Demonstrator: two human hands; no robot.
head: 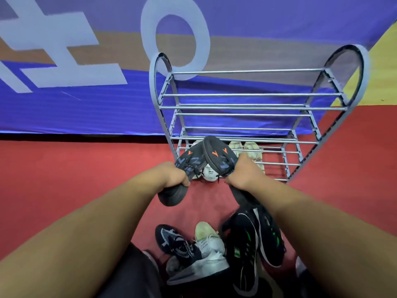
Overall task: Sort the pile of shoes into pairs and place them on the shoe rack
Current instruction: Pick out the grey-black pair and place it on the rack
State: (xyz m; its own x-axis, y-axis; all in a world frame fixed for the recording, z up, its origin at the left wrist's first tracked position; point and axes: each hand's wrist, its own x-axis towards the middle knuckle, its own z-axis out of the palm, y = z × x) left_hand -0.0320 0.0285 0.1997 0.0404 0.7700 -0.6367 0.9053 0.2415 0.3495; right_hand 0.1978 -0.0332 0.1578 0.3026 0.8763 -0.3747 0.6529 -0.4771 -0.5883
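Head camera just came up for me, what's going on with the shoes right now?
A person is sorting shoes onto a grey metal rack. Each hand holds one dark shoe with orange marks: the left hand grips one, the right hand grips its match, both held up in front of the rack. Two pale pairs already sit on the lowest shelf. A pile of black and white shoes lies unsorted on the red floor near the person.
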